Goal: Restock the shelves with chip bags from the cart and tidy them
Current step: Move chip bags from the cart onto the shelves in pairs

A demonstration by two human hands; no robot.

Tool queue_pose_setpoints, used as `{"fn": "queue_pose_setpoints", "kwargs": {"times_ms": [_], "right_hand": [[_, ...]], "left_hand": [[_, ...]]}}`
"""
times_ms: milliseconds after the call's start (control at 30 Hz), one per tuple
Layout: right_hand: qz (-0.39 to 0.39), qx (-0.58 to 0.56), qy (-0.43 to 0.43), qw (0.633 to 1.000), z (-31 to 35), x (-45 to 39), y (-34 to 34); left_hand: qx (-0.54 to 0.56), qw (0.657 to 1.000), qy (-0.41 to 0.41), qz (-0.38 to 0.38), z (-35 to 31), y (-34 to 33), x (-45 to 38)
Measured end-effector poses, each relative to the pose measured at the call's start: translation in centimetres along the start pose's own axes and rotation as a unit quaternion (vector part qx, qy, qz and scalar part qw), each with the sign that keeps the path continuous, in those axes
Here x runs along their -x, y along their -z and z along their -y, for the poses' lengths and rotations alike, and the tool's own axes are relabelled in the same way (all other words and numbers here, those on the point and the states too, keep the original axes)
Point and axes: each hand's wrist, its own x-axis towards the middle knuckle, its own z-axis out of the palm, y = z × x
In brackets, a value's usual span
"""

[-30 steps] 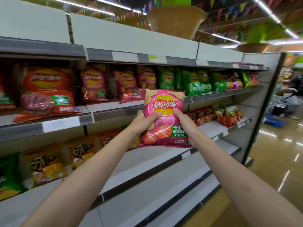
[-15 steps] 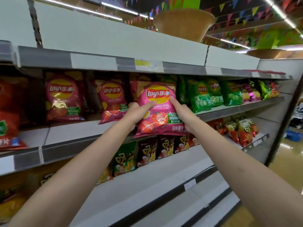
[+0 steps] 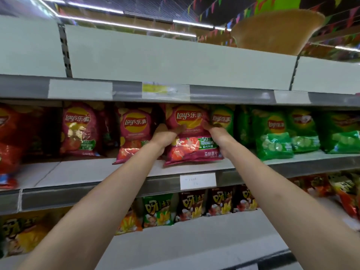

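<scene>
Fingers of both my hands curl round a glossy pink tomato-printed Lay's chip bag, my left hand gripping its left edge and my right hand its right. Its bottom edge rests on the grey metal middle shelf, between another pink Lay's bag and shiny green Lay's bags.

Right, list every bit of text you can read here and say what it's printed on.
"Lay's 乐事", "-50", "马铃薯片": pink chip bag held by left hand and right hand.
"Lay's 乐事": neighbouring pink bags, green bags.
Shelf price label: too faint to read.
Lower-shelf bags: blurred.
</scene>
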Motion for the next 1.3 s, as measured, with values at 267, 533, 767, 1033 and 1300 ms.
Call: {"fn": "queue_pose_setpoints", "kwargs": {"times_ms": [267, 533, 767, 1033, 1300], "right_hand": [[-0.052, 0.177, 0.115, 0.976, -1.3, -1.4, 1.8], [-0.013, 0.138, 0.290, 0.947, -1.1, 2.9, 0.2], [0.119, 0.055, 0.319, 0.939, -2.2, 7.4, -6.7], [0.298, 0.000, 0.319, 0.900, -1.7, 15.7, -17.2], [0.429, -0.002, 0.300, 0.852, -2.1, 25.2, -29.4]], "left_hand": [[-0.195, 0.973, -0.025, -0.123, -0.2, -2.0, 0.3], [-0.132, 0.967, -0.039, -0.216, -0.1, -0.4, 3.8], [-0.129, 0.936, -0.060, -0.322, 0.9, 4.7, 10.1], [-0.114, 0.891, -0.005, -0.439, 4.3, 15.5, 20.2], [-0.082, 0.844, 0.081, -0.525, 7.5, 28.8, 31.0]]}}
